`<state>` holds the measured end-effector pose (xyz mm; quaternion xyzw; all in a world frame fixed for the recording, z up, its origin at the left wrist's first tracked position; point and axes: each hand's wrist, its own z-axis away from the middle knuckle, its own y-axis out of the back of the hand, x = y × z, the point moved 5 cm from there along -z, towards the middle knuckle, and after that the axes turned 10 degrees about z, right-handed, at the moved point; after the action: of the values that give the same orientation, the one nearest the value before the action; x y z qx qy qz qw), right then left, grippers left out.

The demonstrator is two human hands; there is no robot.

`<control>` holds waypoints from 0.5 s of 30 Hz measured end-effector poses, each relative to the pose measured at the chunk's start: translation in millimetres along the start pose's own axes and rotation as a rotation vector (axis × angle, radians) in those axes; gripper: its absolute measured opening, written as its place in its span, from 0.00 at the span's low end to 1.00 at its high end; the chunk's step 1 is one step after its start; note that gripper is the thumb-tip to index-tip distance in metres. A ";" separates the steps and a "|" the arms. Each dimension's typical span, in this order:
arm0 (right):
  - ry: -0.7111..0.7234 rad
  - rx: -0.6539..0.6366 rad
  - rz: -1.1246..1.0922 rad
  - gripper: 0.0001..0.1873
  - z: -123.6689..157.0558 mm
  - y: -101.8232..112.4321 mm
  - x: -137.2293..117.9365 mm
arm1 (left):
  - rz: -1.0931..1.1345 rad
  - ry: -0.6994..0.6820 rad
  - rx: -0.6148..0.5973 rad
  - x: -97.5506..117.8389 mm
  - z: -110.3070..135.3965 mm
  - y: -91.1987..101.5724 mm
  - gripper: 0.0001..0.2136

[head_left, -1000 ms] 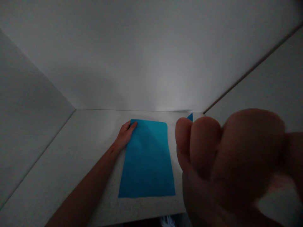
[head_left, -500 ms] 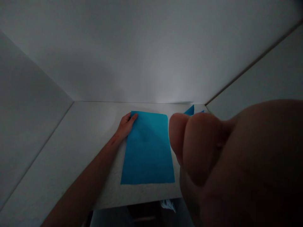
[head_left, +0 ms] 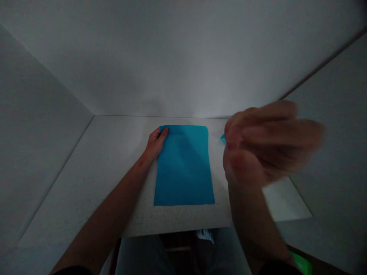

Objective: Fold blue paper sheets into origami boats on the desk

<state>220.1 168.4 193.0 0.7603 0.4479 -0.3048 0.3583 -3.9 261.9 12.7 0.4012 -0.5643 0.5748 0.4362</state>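
A blue sheet of paper [head_left: 183,166] lies flat on the white table [head_left: 114,152], its long side running away from me. My left hand [head_left: 156,143] rests on the sheet's far left corner, fingers on the paper. My right hand [head_left: 266,143] is raised above the table to the right of the sheet, blurred by motion, with its fingers apart and nothing in it. Just behind its fingertips a small blue paper piece [head_left: 223,138] shows on the table, mostly hidden by the hand.
White walls enclose the table at the back [head_left: 183,68], left [head_left: 31,133] and right [head_left: 338,133]. The table's front edge runs near my lap. A green object [head_left: 301,263] sits at the bottom right, below the table.
My right hand has moved away from the camera, out over the table's right side, and its fingers have spread. The view has tilted down; my left hand stays on the sheet's corner.
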 end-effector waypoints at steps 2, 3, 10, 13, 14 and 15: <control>0.137 0.132 0.089 0.22 2.2 10.8 21.5 | -0.025 -0.053 0.035 3.7 0.4 0.5 0.33; 0.091 0.138 0.144 0.25 3.9 12.6 43.4 | -0.039 -0.080 0.055 5.5 0.3 1.1 0.33; -0.427 -0.459 -0.164 0.41 35.2 -13.4 175.1 | 0.038 -0.167 0.149 10.5 -4.3 10.3 0.34; -0.471 -0.631 -0.282 0.31 40.7 -20.1 171.3 | 0.064 -0.186 0.144 10.1 -6.1 11.2 0.33; -0.483 -0.618 -0.283 0.29 39.5 -19.6 169.8 | 0.069 -0.198 0.131 10.5 -6.4 10.3 0.33; -0.492 -0.572 -0.279 0.28 37.0 -17.9 169.5 | 0.072 -0.205 0.104 10.9 -6.6 8.4 0.33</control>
<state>268.7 222.7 34.5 0.4661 0.5144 -0.3865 0.6073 -15.0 269.1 20.3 0.4595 -0.5892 0.5745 0.3340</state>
